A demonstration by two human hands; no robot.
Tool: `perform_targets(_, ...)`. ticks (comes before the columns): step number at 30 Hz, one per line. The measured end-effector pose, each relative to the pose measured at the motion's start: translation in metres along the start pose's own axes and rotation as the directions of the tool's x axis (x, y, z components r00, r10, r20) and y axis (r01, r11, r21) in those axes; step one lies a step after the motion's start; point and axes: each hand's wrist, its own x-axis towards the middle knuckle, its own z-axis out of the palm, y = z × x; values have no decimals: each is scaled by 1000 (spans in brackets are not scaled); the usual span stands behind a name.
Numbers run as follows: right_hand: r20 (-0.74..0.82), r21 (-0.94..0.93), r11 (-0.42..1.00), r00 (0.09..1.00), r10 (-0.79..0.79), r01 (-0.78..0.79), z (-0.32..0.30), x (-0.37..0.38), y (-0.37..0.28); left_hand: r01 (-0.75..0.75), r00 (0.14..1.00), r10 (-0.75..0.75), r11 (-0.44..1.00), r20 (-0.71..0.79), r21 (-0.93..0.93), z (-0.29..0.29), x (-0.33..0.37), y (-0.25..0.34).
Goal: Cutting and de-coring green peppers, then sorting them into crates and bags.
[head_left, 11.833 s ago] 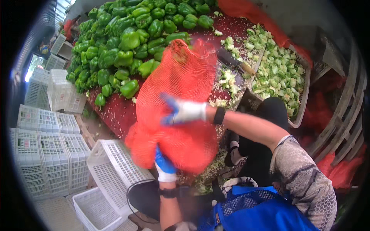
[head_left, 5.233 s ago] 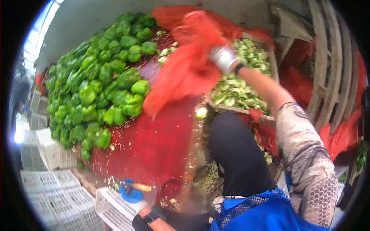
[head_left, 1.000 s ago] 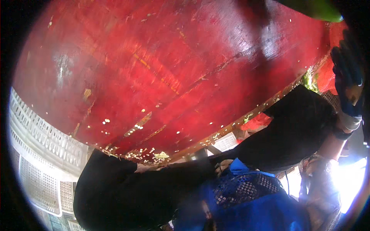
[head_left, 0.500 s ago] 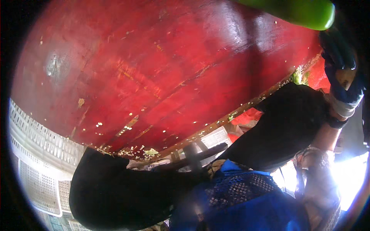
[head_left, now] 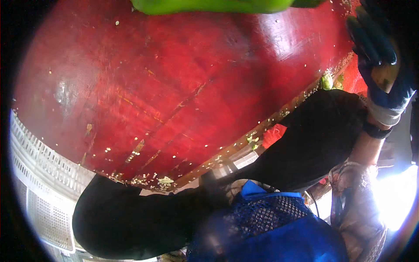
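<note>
My right hand, in a dark blue coated glove with a pale cuff, is at the upper right beside the edge of the red table. Its fingers curl round a wooden handle; whatever the handle belongs to is out of sight. Along the top edge of the head view lies a large glossy green pepper, partly cut off by the frame. A second dark green piece shows at its right end. My left hand is outside the picture.
Small pale seeds and green scraps lie along the table's near edge. White perforated plastic crates stand at the lower left. My black-clad legs and blue apron are close below the table. Red material shows under the edge.
The green pepper's visible part has shifted left along the top, away from my right hand. My right hand remains closed round the wooden handle and sits slightly further left in view.
</note>
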Motion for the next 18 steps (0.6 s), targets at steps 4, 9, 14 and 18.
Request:
perform_targets(4,35,102,994,998,-46,42,9,-6,-2,-64,998,64,998,-6,-11,-7,8,-4)
perform_targets(9,102,264,962,989,-104,74,24,-17,-17,-157,988,157,987,0,-34,-12,15,-8)
perform_targets(14,43,295,956,999,1,-13,13,-37,-36,-276,961,275,960,-29,-49,-37,20,-5)
perform_targets(18,60,-1,996,994,-91,92,-14,-61,-61,-423,906,422,906,-30,-19,-67,27,22)
